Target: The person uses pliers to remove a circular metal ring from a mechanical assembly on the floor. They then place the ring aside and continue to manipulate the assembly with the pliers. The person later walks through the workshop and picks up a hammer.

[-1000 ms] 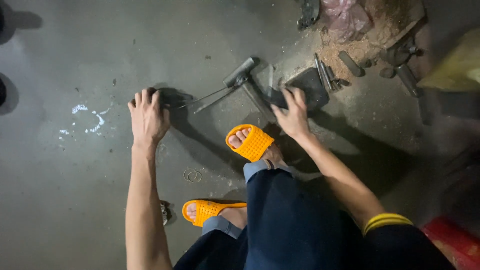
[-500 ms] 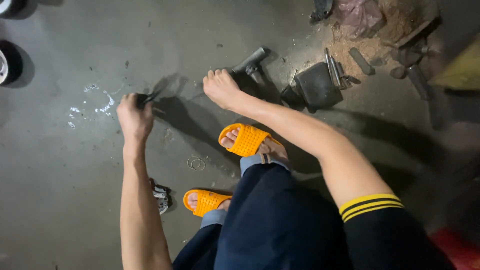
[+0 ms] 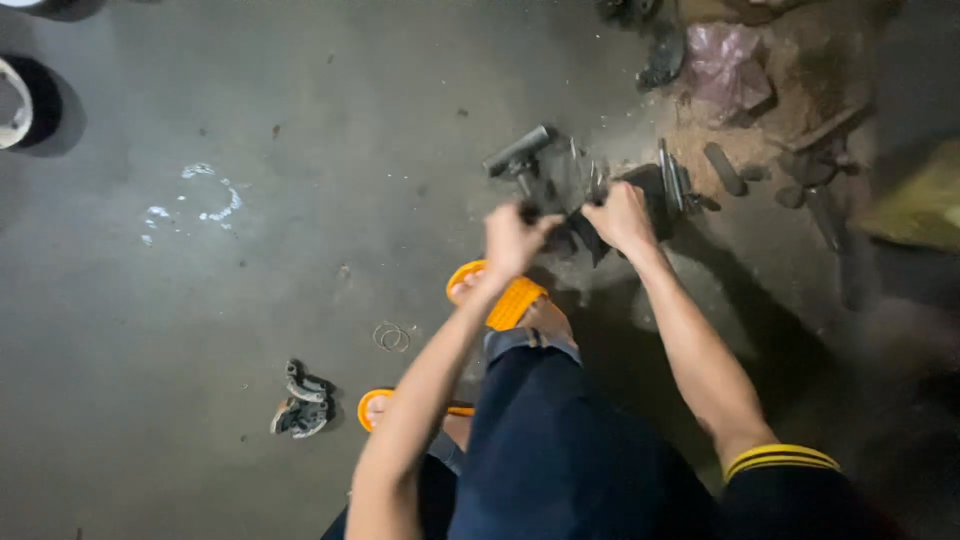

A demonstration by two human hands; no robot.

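My left hand (image 3: 512, 240) and my right hand (image 3: 620, 215) are close together above the grey concrete floor, both gripping a dark metal tool (image 3: 560, 215) between them; its shape is blurred. Just behind the hands a dark T-shaped metal part (image 3: 520, 155) lies on the floor. Flat dark metal pieces (image 3: 672, 180) stand right of my right hand. My feet in orange sandals (image 3: 505, 295) are below the hands.
A pile of dirt, a pink plastic bag (image 3: 722, 55) and scattered dark metal parts (image 3: 800, 180) fill the upper right. Small wire rings (image 3: 392, 337) and a grey metal clip-like part (image 3: 300, 405) lie on the floor at lower left. A round object (image 3: 18, 100) sits at the left edge.
My left hand has swung from the far left across to the middle and joined my right hand. Both now grip the dark tool near the T-shaped part.
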